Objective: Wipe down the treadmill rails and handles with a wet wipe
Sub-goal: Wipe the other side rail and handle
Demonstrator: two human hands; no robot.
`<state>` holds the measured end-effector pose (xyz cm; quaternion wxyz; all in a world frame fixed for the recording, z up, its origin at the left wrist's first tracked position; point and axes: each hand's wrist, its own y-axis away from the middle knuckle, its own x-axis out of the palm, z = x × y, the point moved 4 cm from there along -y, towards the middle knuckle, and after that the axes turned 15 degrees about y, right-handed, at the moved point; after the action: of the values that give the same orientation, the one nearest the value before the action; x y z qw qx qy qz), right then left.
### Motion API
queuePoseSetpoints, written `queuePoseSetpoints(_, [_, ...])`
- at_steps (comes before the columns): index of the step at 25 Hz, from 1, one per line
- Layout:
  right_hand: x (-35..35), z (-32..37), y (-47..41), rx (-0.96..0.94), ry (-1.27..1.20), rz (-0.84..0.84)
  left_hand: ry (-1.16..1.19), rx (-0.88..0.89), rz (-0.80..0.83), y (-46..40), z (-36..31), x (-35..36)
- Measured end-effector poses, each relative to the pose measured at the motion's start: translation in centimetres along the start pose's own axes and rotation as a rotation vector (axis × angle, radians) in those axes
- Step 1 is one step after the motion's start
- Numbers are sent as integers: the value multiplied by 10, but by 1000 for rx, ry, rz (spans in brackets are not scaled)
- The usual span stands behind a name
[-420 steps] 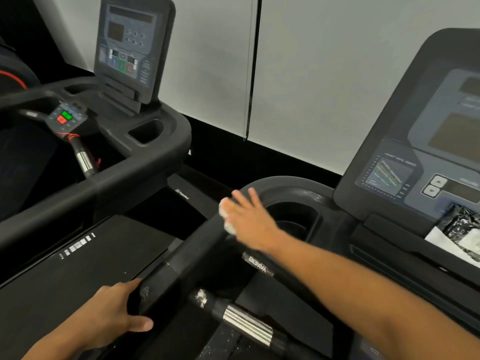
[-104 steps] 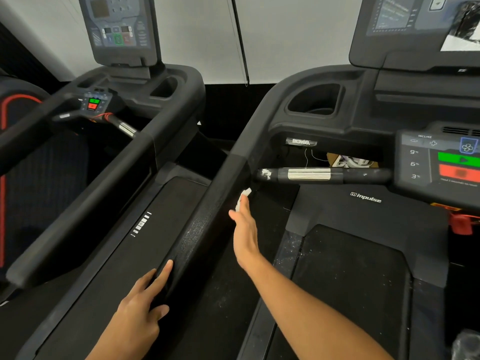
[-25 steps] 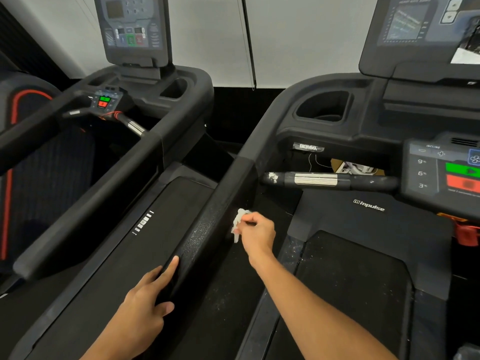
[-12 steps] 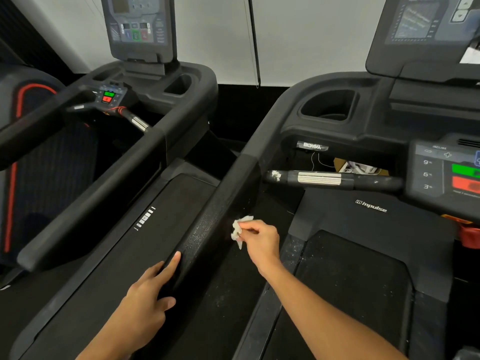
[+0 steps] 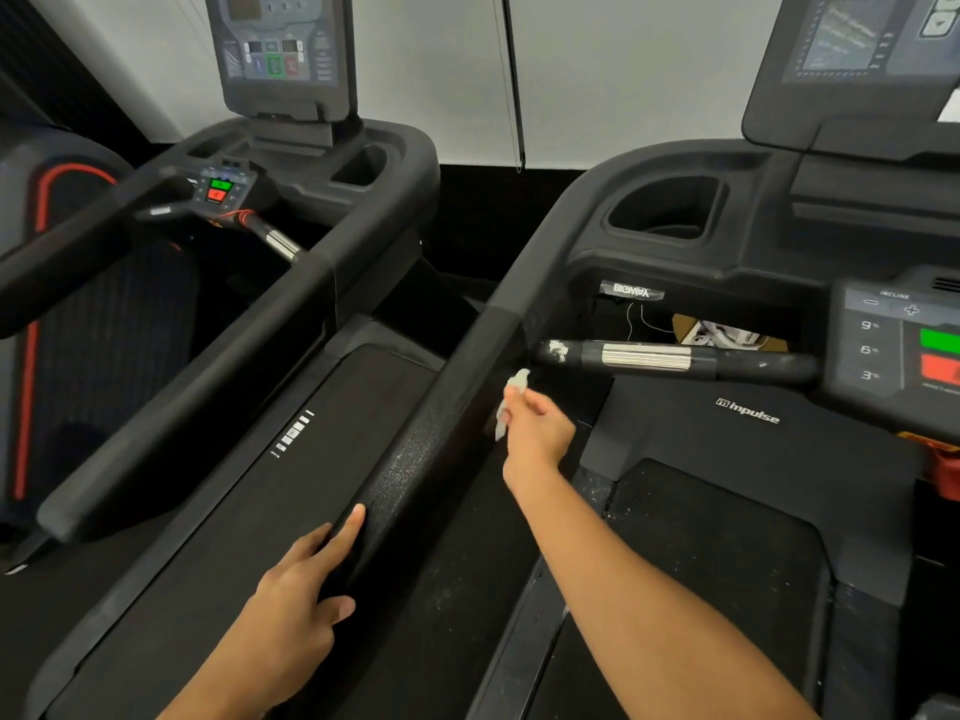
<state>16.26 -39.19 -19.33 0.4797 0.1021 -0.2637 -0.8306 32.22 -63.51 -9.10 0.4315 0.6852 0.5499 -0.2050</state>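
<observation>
The black left side rail (image 5: 447, 407) of the treadmill runs diagonally from the console down to the lower left. My right hand (image 5: 537, 431) holds a small crumpled white wet wipe (image 5: 511, 394) against the rail's inner face, just below the black front handle (image 5: 675, 358) with its silver grip sensor and a white smear at its left end. My left hand (image 5: 296, 589) grips the lower end of the same rail, fingers over the top and thumb on the inner side.
A second treadmill (image 5: 208, 330) stands close on the left with its own rail and console. A cup holder (image 5: 670, 207), the control panel (image 5: 904, 340) with green and red buttons, and the belt deck (image 5: 727, 563) lie to the right. A white wall is behind.
My right hand has moved with the wipe up the rail's inner face toward the front handle. My left hand keeps its hold on the rail's lower end.
</observation>
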Motion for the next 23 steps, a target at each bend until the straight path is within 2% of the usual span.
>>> queuePoseSetpoints(3, [0, 7, -2, -47, 89, -44, 0, 10, -9, -1, 2, 0])
queuePoseSetpoints(6, [-13, -27, 26, -203, 335, 145, -3, -6, -1, -3, 4, -1])
queuePoseSetpoints(8, [-19, -46, 39, -226, 413, 259, -18, -4, 5, -4, 2, -2])
queuePoseSetpoints(9, [-18, -41, 36, -217, 399, 231, -17, -4, 4, -3, 0, -3])
queuePoseSetpoints(11, [-13, -19, 13, -178, 367, 32, -1, -7, 2, -2, -1, -2])
queuePoseSetpoints(13, [-8, 5, -15, -129, 297, -75, 9, -9, -2, 0, -1, 0])
queuePoseSetpoints(16, [-9, 9, -18, -159, 302, -61, 9, 4, -14, -1, 2, 0])
queuePoseSetpoints(17, [-12, -5, -10, -209, 409, -6, 9, 4, -18, -2, 3, 0])
queuePoseSetpoints(20, [-24, -54, 22, -359, 715, 296, -6, 5, -9, -1, 3, -1])
queuePoseSetpoints(21, [-29, -55, 22, -370, 712, 300, -11, 7, -1, -1, 1, 0])
queuePoseSetpoints(23, [-31, -31, 3, -264, 512, 166, -10, 4, 2, -1, 1, -1])
